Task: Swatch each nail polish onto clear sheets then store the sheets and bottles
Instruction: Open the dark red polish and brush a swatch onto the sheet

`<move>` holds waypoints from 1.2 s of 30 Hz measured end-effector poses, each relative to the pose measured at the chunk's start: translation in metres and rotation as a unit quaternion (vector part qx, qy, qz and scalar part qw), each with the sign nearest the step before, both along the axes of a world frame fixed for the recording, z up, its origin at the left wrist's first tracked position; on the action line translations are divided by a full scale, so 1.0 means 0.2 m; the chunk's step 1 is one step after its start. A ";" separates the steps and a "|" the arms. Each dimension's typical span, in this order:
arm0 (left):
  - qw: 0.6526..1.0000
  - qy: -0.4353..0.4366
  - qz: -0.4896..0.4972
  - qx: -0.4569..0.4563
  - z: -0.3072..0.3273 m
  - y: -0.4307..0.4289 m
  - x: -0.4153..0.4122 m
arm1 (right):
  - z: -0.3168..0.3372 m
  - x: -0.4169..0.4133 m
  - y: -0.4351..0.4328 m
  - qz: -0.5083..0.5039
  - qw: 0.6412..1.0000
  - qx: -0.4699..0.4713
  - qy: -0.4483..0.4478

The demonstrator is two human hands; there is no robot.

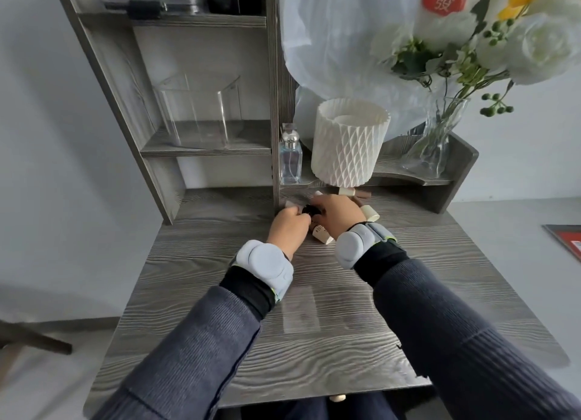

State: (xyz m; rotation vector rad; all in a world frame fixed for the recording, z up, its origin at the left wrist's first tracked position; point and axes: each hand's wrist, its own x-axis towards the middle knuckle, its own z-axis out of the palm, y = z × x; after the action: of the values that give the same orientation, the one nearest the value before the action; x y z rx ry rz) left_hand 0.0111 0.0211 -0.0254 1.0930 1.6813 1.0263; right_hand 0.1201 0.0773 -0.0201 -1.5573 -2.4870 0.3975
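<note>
Nail polish bottles (322,234) are scattered on the desk (204,294) just in front of the white pleated shade (349,143), below the low shelf (408,177) on which it stands. Room is closed off behind them by that shelf and, left of the shade, by the upright divider (276,121). Open desk lies well in front of the shade, where a clear sheet (301,309) is laid flat. The left hand (287,226) is curled round a pale bottle (289,204) beside the divider. The right hand (338,213) is curled on a black cap (309,210) between both hands.
</note>
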 end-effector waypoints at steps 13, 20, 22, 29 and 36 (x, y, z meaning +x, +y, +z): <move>0.999 -0.019 -0.018 0.026 -0.02 -0.14 -0.09 | 0.01 0.02 -0.22 -0.060 0.992 0.049 0.104; 0.998 -0.034 -0.006 0.051 -0.03 -0.28 -0.19 | 0.02 -0.07 -0.38 -0.049 0.970 0.035 0.237; 0.997 -0.029 0.002 0.069 -0.04 -0.31 -0.23 | 0.03 -0.11 -0.41 -0.034 0.959 0.016 0.279; 0.991 -0.086 0.009 0.106 0.00 -0.44 -0.38 | 0.03 -0.23 -0.50 -0.016 0.920 -0.071 0.385; 0.990 -0.065 0.040 0.120 -0.03 -0.50 -0.48 | 0.01 -0.32 -0.58 0.015 0.892 -0.138 0.431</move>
State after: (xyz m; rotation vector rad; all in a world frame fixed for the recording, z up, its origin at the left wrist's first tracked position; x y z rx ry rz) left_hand -0.0849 -0.0798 -0.0319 1.0916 1.5365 1.3497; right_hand 0.0555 -0.0381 -0.0185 -1.0533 -1.7895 1.1869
